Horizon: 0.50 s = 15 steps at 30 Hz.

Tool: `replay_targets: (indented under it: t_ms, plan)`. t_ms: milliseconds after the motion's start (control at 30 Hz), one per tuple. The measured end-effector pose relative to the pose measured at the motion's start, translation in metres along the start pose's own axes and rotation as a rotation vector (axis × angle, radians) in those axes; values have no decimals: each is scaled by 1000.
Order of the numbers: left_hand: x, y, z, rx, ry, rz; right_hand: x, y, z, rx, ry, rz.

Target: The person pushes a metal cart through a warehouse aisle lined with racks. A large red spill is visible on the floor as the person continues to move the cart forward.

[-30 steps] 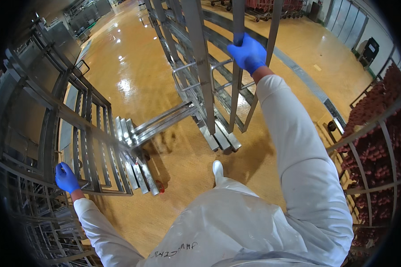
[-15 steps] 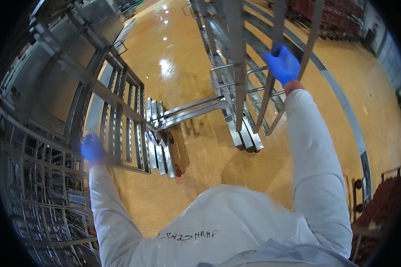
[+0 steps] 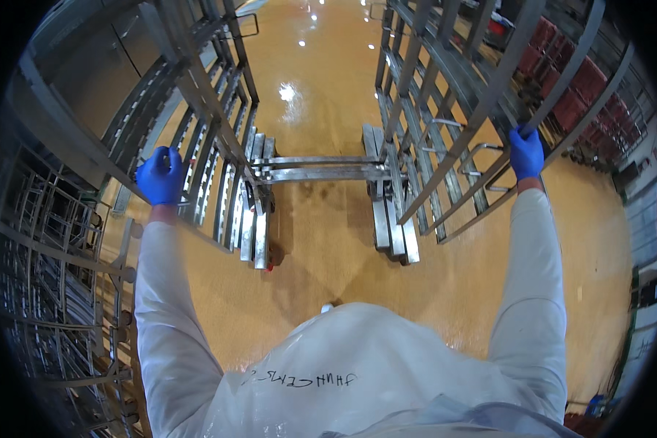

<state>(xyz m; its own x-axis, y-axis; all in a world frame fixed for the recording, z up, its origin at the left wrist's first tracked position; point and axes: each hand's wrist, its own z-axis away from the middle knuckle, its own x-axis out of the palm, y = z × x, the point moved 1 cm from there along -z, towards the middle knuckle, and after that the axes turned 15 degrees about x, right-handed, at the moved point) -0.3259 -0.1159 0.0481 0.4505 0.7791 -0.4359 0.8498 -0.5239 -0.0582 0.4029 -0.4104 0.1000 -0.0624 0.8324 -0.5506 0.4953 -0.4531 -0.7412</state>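
In front of me stands a wheeled metal rack with two slatted sides, joined low down by a pair of crossbars [image 3: 321,174]. My left hand [image 3: 160,175], in a blue glove, is closed around the near frame of the left side [image 3: 215,164]. The blue-gloved right hand [image 3: 527,152] has its fingers wrapped round an upright of the right side [image 3: 445,197], near several bent wire handles. Both arms reach forward in white sleeves. Part of what each palm grips is hidden by the gloves.
To my left, more wire racks [image 3: 58,292] crowd close to the arm. A large steel cabinet [image 3: 95,66] stands at the far left. Red stacked goods or crates [image 3: 573,91] lie beyond the right side. The shiny yellow floor [image 3: 306,95] runs ahead between the sides.
The rack has swung round in view and now lies squarer to me. My left hand appears higher and my right hand lower and farther right. Both hands stay on the rack.
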Motion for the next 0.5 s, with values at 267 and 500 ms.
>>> replay_targets:
  t_ms: [267,500]
  plan:
    - [-1,-9,-14,-66,-114,-141,1,-29,3,-14,36,29]
    - [-2,-81,-20,-210,-245,-193,26,-82,46,36,46,-13]
